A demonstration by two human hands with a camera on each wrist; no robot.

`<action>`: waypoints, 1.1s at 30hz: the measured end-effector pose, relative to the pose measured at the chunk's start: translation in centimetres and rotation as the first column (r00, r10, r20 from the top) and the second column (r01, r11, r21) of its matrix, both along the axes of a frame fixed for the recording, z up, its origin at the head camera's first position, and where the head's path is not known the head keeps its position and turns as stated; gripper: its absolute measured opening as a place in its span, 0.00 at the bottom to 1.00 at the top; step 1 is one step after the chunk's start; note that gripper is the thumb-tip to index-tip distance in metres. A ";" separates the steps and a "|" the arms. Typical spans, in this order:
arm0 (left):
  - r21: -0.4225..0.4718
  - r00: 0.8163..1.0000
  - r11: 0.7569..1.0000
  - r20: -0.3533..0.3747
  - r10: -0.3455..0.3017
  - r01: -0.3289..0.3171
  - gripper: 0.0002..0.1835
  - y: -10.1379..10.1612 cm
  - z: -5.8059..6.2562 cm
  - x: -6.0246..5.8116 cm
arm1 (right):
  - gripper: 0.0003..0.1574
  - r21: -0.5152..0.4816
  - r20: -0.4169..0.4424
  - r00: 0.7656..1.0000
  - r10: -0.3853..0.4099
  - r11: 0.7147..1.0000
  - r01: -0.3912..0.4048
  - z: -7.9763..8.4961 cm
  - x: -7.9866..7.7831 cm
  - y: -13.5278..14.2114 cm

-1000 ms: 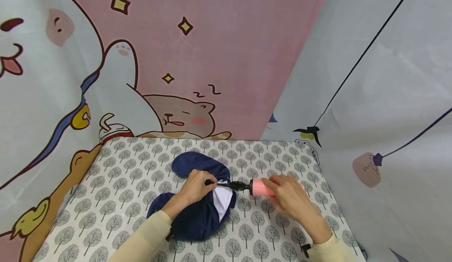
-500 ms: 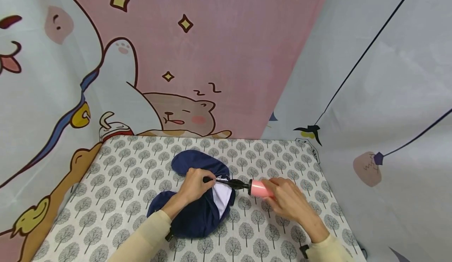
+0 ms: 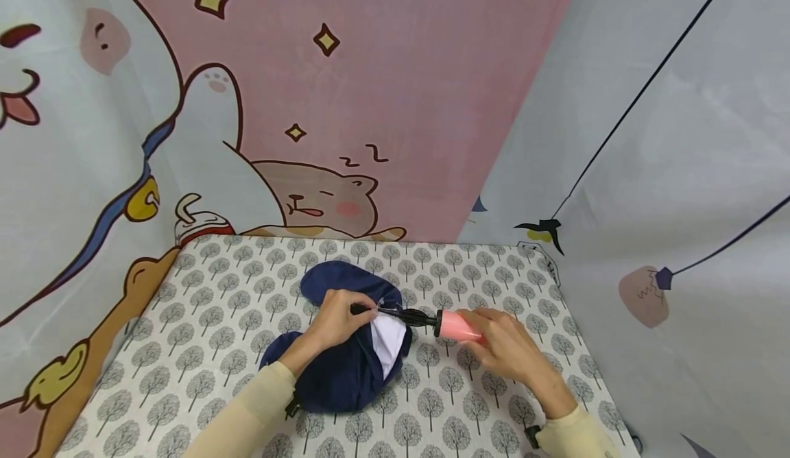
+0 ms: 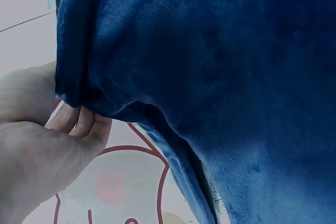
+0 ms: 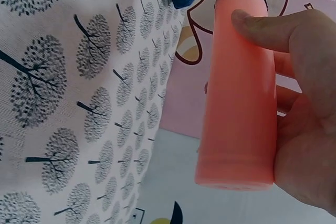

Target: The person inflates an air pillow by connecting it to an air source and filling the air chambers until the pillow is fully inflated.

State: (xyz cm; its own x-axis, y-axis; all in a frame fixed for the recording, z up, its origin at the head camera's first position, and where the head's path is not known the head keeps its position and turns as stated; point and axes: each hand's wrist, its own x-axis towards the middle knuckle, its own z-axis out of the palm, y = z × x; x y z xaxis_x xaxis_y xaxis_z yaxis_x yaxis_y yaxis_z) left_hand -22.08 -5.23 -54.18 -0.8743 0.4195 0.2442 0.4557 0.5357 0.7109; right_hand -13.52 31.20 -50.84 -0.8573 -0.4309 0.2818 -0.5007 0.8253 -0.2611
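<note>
Gripping pink cylinder [image 3: 455, 326], just right of centre in the frame, with right hand [image 3: 509, 350]; pinching the black tip [image 3: 357, 308] of its ribbed black shaft [image 3: 415, 317] with left hand [image 3: 339, 317], about mid-frame: 2 holds. Looks light, stiff and smooth enough to slip; best taken round its middle. Reaches, shaft first, across white patch [image 3: 387, 343] of soft-looking navy pillow [image 3: 333, 382], left of centre, laid on tree-print cloth [image 3: 457, 410] in the lower frame. Backed by pink drape [image 3: 432, 88], top centre.
</note>
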 end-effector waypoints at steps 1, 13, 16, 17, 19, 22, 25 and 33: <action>0.000 1.000 1.000 0.001 0.005 -0.005 0.04 0.0 0.0 0.0 | 0.34 -0.012 0.027 1.000 -0.002 1.000 0.002 -0.1 0.1 0.0; -0.038 0.993 0.997 -0.100 0.061 -0.066 0.02 0.7 0.1 0.3 | 0.38 0.058 0.013 0.999 -0.033 0.998 0.033 0.8 0.6 -0.8; -0.057 0.988 0.997 -0.144 0.050 -0.059 0.02 0.8 0.1 0.4 | 0.37 0.108 -0.083 0.996 -0.010 0.994 0.019 1.0 0.6 -1.0; -0.060 0.986 0.997 -0.157 0.046 -0.057 0.02 0.9 0.1 0.4 | 0.37 0.121 -0.123 0.992 0.001 0.993 0.014 0.9 0.5 -1.1; -0.067 0.985 0.996 -0.170 0.039 -0.051 0.02 0.9 0.1 0.5 | 0.38 0.145 -0.184 0.983 0.018 0.989 0.009 0.9 0.4 -1.1; -0.064 0.985 0.997 -0.167 0.040 -0.052 0.03 0.9 0.1 0.4 | 0.41 0.159 -0.243 0.969 0.034 0.987 0.005 0.7 0.2 -1.1; -0.041 0.990 0.998 -0.134 0.045 -0.051 0.03 0.7 0.1 0.4 | 0.42 0.157 -0.269 0.962 0.044 0.988 -0.002 0.2 0.0 -1.0; -0.008 0.993 0.997 -0.088 0.079 -0.080 0.03 0.5 0.4 0.4 | 0.38 0.119 -0.229 0.971 0.071 0.992 -0.044 -0.7 0.3 -1.2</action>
State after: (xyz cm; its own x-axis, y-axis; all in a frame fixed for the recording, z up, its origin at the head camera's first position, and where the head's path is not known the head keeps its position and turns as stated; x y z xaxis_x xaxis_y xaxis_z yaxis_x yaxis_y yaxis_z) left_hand -21.67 -4.70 -53.78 -0.8804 0.3532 0.3165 0.4715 0.5805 0.6639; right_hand -13.20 30.04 -51.58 -0.7469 -0.5178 0.4171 -0.5841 0.8107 -0.0396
